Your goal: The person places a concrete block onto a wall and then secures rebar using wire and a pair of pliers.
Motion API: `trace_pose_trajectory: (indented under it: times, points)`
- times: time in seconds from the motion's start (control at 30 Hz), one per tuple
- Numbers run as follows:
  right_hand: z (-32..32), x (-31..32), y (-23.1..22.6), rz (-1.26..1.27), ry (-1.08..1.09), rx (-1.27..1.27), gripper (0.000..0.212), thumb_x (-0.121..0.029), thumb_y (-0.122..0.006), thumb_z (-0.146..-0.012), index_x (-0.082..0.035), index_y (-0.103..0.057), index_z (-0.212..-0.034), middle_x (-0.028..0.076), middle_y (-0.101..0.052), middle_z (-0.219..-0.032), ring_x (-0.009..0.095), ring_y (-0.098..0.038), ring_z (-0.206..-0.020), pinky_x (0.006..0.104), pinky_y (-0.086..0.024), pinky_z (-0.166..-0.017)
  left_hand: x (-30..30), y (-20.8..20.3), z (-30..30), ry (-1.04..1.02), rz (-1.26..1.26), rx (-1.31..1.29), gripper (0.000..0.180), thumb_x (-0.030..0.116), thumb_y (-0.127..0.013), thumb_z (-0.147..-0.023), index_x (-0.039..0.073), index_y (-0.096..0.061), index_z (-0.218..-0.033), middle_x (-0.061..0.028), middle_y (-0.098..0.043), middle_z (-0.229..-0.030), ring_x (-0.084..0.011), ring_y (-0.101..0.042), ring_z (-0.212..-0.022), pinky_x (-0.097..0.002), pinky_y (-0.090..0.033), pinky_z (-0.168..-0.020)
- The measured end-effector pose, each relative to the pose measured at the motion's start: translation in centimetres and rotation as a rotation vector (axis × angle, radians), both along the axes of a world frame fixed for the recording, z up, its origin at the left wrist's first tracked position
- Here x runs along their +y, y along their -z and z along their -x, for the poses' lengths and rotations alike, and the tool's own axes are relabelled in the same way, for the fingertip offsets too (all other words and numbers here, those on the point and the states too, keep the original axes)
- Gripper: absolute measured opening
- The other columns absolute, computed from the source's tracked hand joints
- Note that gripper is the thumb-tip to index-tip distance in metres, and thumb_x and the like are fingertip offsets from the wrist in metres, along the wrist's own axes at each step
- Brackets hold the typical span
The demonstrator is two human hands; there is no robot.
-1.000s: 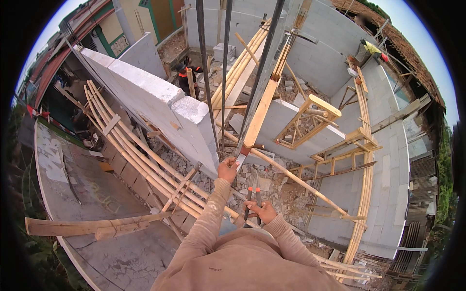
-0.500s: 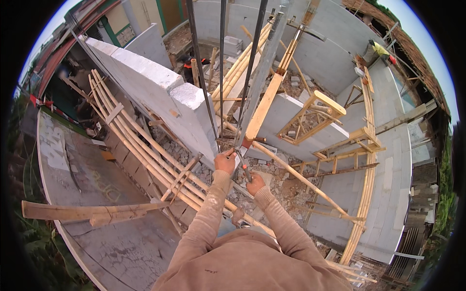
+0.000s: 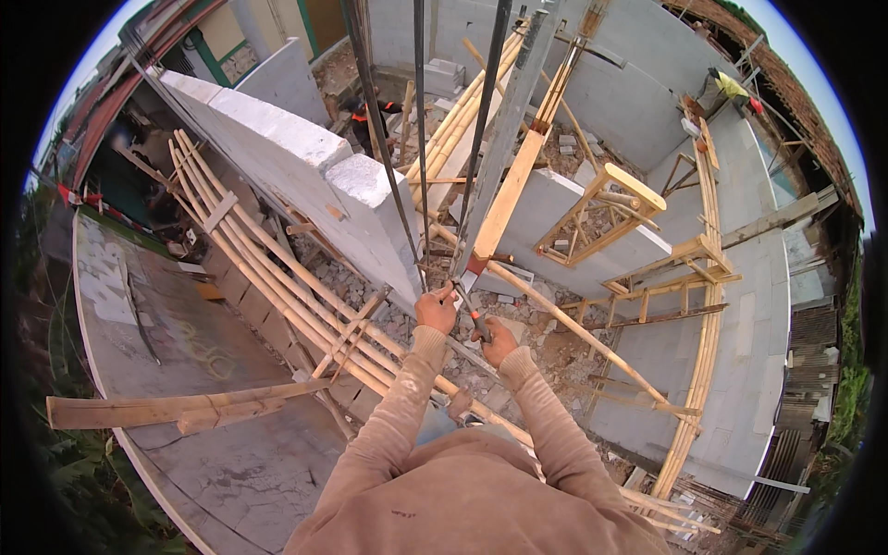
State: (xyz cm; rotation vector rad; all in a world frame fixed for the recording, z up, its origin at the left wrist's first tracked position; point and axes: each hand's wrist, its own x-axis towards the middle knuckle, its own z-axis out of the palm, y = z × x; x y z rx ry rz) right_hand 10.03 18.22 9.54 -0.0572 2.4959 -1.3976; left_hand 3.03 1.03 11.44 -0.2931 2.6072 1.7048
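Observation:
My right hand [image 3: 500,342] is closed around the grip of a slim dark hand tool [image 3: 474,315] with an orange band. The tool slants up and left, and its far end reaches the fingertips of my left hand [image 3: 436,310]. My left fingers are pinched together at the foot of the dark steel rods [image 3: 422,139]; what they hold is too small to make out. Right above both hands, a pale timber board [image 3: 510,199] with a reddish lower end stands beside a long grey metal bar [image 3: 499,139].
A thick white-topped block wall [image 3: 363,180] rises at left. Bamboo poles [image 3: 277,268] run along its near side, and a bamboo brace [image 3: 578,328] slopes right. Rubble [image 3: 546,361] covers the ground below. Another person [image 3: 363,118] is beyond the wall; someone in yellow [image 3: 731,86] is far right.
Both hands and the tool have shifted slightly right and down in the picture. The whole view has turned a little. My grip on the tool looks the same.

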Motion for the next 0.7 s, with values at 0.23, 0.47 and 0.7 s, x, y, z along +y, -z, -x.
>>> trace_pose_trajectory:
  times: [0.23, 0.47, 0.7]
  points:
    - [-0.9, -2.0, 1.3, 0.188, 0.179, -0.199, 0.011, 0.003, -0.057, -0.077, -0.003, -0.063, -0.085, 0.013, -0.065, -0.095, 0.032, -0.065, -0.084, 0.0388, -0.052, -0.077, -0.7, 0.0, 0.2, 0.101, 0.089, 0.039, 0.025, 0.013, -0.066, -0.089, 0.003, -0.072, -0.111, -0.0160, -0.073, -0.092, -0.0292, -0.072, -0.087, -0.0369, -0.054, -0.077]
    - [-2.5, -1.4, -1.7, 1.291, 0.366, -0.687, 0.030, -0.005, -0.063, -0.087, -0.005, -0.050, -0.114, 0.016, -0.067, -0.090, 0.021, -0.066, -0.066, 0.0361, -0.055, -0.056, -2.2, -2.2, 2.3, 0.070, 0.221, 0.159, 0.026, 0.010, -0.068, -0.088, 0.001, -0.070, -0.112, -0.0179, -0.072, -0.090, -0.0337, -0.070, -0.083, -0.0349, -0.054, -0.076]
    - [-2.6, -1.7, -1.2, 1.045, 0.174, -0.609, 0.053, -0.025, -0.080, -0.082, -0.007, -0.046, -0.118, 0.014, -0.066, -0.087, 0.024, -0.067, -0.066, 0.0355, -0.053, -0.051, -2.4, -4.7, 6.2, 0.564, 0.512, 0.046, 0.024, 0.011, -0.063, -0.089, 0.007, -0.071, -0.111, -0.0179, -0.071, -0.083, -0.0371, -0.069, -0.080, -0.0424, -0.054, -0.072]
